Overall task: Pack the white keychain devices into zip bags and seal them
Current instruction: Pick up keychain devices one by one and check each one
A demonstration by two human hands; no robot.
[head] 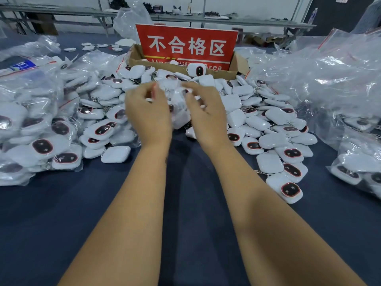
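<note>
Both my hands are raised over the middle of the table and hold a clear zip bag [177, 112] with white keychain devices inside. My left hand [147, 112] pinches the bag's top at its left end, and my right hand [203, 112] pinches the top at its right end. The bag hangs between them, blurred. Loose white keychain devices [274, 141] with dark oval faces lie heaped behind and to the right of my hands.
Filled zip bags [35, 129] are piled at the left. Crumpled empty clear bags [321, 79] lie at the right, with more filled bags [358, 168] near the right edge. A cardboard box [241, 65] with a red sign [186, 46] stands behind the heap. Dark blue tabletop [185, 203] lies under my forearms.
</note>
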